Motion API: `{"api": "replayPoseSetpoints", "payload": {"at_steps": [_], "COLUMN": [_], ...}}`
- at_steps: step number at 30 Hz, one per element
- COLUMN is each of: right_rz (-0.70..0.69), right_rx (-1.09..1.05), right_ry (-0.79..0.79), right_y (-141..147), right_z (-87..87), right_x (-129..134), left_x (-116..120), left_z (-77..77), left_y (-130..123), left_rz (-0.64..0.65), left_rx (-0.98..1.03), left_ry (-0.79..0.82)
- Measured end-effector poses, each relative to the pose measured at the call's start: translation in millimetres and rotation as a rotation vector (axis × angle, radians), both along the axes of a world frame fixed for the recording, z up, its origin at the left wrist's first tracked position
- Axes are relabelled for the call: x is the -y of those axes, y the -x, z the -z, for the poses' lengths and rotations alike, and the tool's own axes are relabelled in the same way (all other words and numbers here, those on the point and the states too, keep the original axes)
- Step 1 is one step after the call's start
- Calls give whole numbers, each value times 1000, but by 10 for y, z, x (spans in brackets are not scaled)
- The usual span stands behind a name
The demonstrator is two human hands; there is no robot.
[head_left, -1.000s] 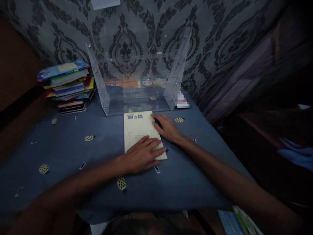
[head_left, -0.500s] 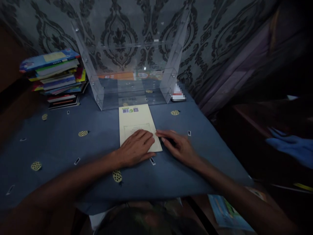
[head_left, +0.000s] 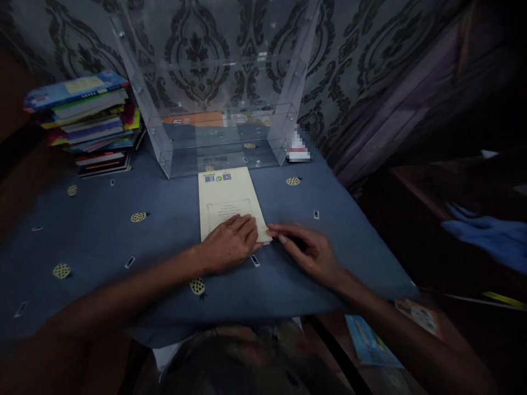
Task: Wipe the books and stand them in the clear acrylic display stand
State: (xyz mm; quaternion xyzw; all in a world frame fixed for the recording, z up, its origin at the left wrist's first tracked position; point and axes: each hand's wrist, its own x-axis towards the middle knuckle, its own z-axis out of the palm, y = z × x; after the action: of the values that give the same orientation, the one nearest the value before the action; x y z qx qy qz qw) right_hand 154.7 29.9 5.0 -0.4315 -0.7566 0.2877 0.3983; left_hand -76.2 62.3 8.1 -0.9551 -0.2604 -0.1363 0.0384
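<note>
A thin cream book (head_left: pixel 225 193) lies flat on the blue tablecloth, with a barcode, a square code and a green-framed block of print on its cover. My left hand (head_left: pixel 231 241) rests palm down over the book's near part, fingers stretched out and close together, covering some of the print. At the near right corner, my right hand (head_left: pixel 309 249) has its thumb and fingertips drawn together against the book's edge. A little of the inner pages shows at that corner.
Behind the book stands a clear acrylic rack (head_left: pixel 222 129) against the patterned wall. A stack of books (head_left: pixel 93 123) is at the left. A small pixelated white object (head_left: pixel 298 149) sits right of the rack. The tablecloth (head_left: pixel 164 296) carries pineapple prints. Blue cloth (head_left: pixel 486 236) lies far right.
My right hand's fingertips have slid along the book's edge to its near right corner. My left thumb has drawn in towards the book. The whole view has shifted slightly.
</note>
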Motion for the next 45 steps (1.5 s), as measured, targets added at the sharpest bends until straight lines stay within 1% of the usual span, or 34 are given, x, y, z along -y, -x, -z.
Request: {"api": "replayPoseSetpoints", "payload": {"at_steps": [4,7,9,12,14,17,18,20,21,23,25,28,30,32,35,37,38,41,43,45], "right_rz": [-18,-54,-64,-82,-172,-391,-444,-488,-481,-426,-340,-169,-82,-50,-48,-78,-115,-306,-396,-480], "right_rx": [-4,48,122,227,274,365,406,464,477,466,429,406,407,390,344,319,304,278,294,331], "right_ry": [-44,-111,-174,-322,-392,-411,-410,-401,-393,-379,-387,-402,-384,-366,-334,-289,-264,-199,-143,-102], "right_y": [18,10,14,118,288,621,716,826,829,732,541,251,151,148,279,419,498,749,897,999], "right_z": [-4,-23,-45,-97,-131,-143,-133,-102,-84,-55,-39,-32,-35,-46,-93,-137,-159,-207,-219,-214], "right_x": [-6,-18,-22,-9,14,53,61,69,69,61,41,-15,-52,-57,45,184,262,443,478,448], "left_x": [18,-11,-72,-201,-278,-350,-364,-384,-393,-406,-415,-409,-393,-374,-363,-378,-391,-428,-432,-413], "left_z": [-24,-87,-143,-193,-169,-52,-4,82,115,158,176,175,170,162,121,59,17,-138,-235,-298], "left_y": [-25,1,76,290,465,682,728,781,790,789,775,755,749,754,789,817,823,777,683,558], "left_rz": [-1,2,21,51,24,-45,-53,-38,-21,11,23,21,-7,-76,-158,-150,-137,-138,-170,-202], "left_rx": [-3,2,21,81,146,243,269,301,311,331,350,357,345,333,306,269,253,228,188,105], "left_ry": [0,26,101,232,264,281,287,279,262,218,186,187,202,213,231,266,289,340,335,298]}}
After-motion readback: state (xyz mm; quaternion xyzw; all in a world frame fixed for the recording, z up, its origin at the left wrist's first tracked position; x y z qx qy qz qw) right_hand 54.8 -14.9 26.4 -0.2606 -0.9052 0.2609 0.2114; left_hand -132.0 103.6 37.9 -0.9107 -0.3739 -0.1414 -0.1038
